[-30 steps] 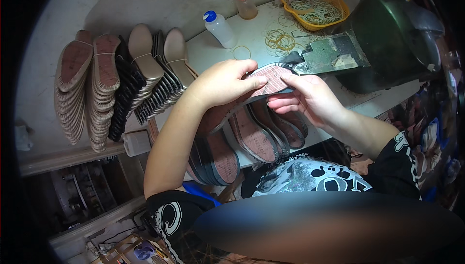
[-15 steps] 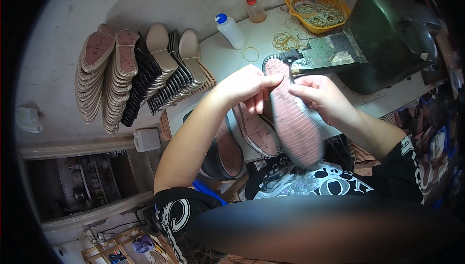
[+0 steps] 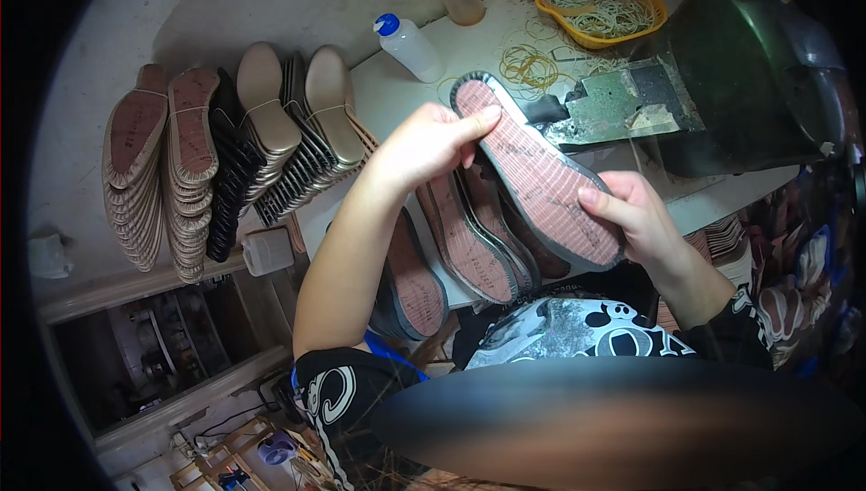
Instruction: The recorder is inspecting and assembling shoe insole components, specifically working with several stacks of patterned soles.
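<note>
Between my two hands is a shoe insole [image 3: 550, 175], pink with pale cross lines and a dark gathered edge, its pink face up. My left hand [image 3: 431, 141] pinches its far narrow end, thumb on top. My right hand [image 3: 639, 219] grips the broad near end at its right edge, thumb on the pink face. The fingers under the insole are mostly hidden. Below it, on the table's near edge, lie more pink insoles [image 3: 469, 247] with dark rims. Another pile of insoles [image 3: 417, 288] lies left of them, beside my left forearm.
Banded stacks of insoles [image 3: 135, 144] line the wall side at left. On the white table [image 3: 361, 76] stand a blue-capped bottle [image 3: 410, 47] and a red-tipped bottle [image 3: 462, 2]. A yellow basket [image 3: 595, 36] holds rubber bands; loose bands [image 3: 529, 67] lie nearby. A green machine [image 3: 749, 67] occupies the right.
The insole has turned, its broad end swinging right and away from my body. My right hand has shifted from near its middle to that broad end. The view has moved slightly.
</note>
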A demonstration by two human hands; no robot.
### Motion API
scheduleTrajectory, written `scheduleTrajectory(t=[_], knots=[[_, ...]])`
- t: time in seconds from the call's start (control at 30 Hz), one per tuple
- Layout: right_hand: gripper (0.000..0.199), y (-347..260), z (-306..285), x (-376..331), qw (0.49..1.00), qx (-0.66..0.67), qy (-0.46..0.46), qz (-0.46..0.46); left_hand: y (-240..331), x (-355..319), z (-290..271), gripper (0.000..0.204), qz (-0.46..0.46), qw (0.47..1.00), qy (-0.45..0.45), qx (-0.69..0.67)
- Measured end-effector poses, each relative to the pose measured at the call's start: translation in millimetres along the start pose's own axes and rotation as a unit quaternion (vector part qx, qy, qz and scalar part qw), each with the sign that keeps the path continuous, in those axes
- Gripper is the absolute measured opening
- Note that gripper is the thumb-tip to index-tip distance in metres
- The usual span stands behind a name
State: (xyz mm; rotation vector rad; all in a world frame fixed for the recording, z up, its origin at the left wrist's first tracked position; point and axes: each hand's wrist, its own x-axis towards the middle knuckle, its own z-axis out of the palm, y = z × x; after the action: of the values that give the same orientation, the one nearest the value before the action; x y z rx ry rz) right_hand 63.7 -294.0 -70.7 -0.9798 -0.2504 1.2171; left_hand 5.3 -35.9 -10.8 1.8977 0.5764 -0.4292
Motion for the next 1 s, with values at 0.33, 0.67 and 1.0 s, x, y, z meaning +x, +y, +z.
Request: scheduleTrajectory(t=[0.33, 0.67, 1.0], knots=[[0.033, 34.4, 45.8, 20.9, 0.996, -0.082, -0.023, -0.04, -61.8, -31.8, -1.1, 0.04, 0.107, 0.972, 0.13, -0.162], [0.068, 128.1, 50.1, 30.3, 0.727, -0.64, 0.029, -0.247, -180.7, -158.9, 118.8, 0.101, -0.182, 0.823, 0.373, 0.389], [0.033, 105.4, 58.1, -8.3, 0.728, -0.616, -0.001, -0.302, -211.1, -161.2, 112.5, 0.064, -0.024, 0.838, 0.469, 0.277]])
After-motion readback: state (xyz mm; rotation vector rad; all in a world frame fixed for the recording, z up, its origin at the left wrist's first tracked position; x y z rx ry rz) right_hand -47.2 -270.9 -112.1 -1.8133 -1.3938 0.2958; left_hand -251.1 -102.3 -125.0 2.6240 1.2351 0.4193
